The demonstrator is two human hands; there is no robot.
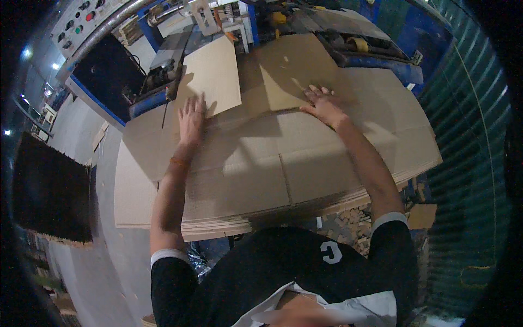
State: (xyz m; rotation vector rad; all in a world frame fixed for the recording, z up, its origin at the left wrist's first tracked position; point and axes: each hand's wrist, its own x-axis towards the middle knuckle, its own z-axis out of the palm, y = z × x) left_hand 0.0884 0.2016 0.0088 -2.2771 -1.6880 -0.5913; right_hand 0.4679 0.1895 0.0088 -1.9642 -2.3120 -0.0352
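A stack of large flat cardboard sheets [234,185] lies before me, with creases and slots in the top one. My left hand [192,114] rests open, fingers spread, at the near left edge of a pale cardboard panel [213,76]. On the right, my right hand [325,104] lies open and flat at the near edge of a browner cardboard panel [297,68]. Both panels reach away from me toward the machine. Whether they belong to the top sheet or lie loose on it, I cannot tell.
Beyond the stack stands a blue machine [376,57] with rollers. Its control panel [84,24] with coloured buttons is at the far left. A dark stack [52,188] stands on the grey floor at left. Cardboard scraps [348,226] litter the floor below; a green corrugated wall [463,180] runs along the right.
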